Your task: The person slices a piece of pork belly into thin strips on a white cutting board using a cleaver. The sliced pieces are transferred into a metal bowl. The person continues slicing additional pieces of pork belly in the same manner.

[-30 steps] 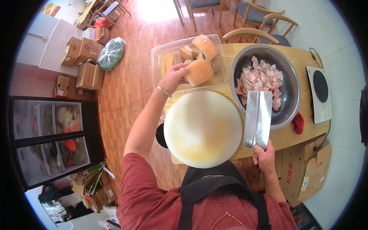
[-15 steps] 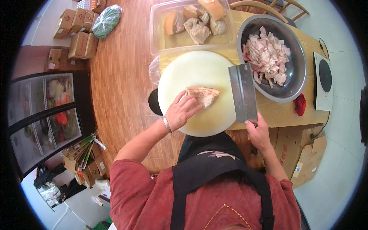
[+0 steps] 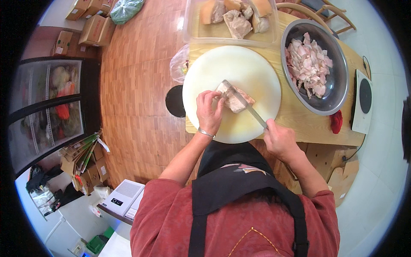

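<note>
A piece of cooked pork (image 3: 232, 104) lies on the round white cutting board (image 3: 214, 64). My left hand (image 3: 209, 112) grips its left end with bent fingers. In my right hand (image 3: 280, 139) is the handle of a cleaver (image 3: 255, 115). The cleaver's blade stands on edge, slanting across the top of the pork just right of my left fingertips. Whether the edge has sunk into the meat I cannot tell.
Behind the board, a clear plastic tub (image 3: 214, 41) holds several pork chunks. A steel bowl (image 3: 340, 79) of sliced meat stands at the right, with a red cloth (image 3: 336, 122) and a white hot plate (image 3: 361, 115) beside it on the wooden table (image 3: 308, 130).
The cleaver has come left from beside the bowl and turned from lying flat to upright over the pork. My left fingers have drawn back to the pork's left end.
</note>
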Demonstrator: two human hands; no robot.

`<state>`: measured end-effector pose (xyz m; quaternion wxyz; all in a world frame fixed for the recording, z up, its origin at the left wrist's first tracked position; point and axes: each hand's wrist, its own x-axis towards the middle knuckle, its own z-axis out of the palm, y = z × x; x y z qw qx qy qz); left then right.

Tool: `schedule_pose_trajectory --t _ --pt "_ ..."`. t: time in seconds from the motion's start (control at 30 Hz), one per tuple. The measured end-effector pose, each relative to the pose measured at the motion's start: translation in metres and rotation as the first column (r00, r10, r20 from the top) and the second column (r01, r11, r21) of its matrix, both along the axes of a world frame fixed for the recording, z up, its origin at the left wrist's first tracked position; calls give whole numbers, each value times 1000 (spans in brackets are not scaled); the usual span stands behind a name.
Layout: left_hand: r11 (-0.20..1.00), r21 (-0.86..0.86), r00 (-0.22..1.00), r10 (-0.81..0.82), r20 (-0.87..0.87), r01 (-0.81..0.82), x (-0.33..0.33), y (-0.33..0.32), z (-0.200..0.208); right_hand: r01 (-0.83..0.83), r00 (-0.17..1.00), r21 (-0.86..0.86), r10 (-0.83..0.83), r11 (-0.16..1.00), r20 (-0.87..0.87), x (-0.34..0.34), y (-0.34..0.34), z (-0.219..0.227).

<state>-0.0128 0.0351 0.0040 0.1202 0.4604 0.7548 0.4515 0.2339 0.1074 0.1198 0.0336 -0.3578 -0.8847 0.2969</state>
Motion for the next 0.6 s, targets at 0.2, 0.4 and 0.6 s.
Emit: schedule_pose_trajectory --t 0.2,0.4,0.6 --pt "1000 11 999 22 26 -23 1 7 10 -86 989 -31 89 996 119 -14 14 -4" --pt "999 35 1000 20 -5 -20 1 7 4 -144 977 -51 150 988 152 -19 26 8" --pt "992 93 991 77 105 -87 7 6 10 -169 968 -59 177 984 177 -22 27 13"
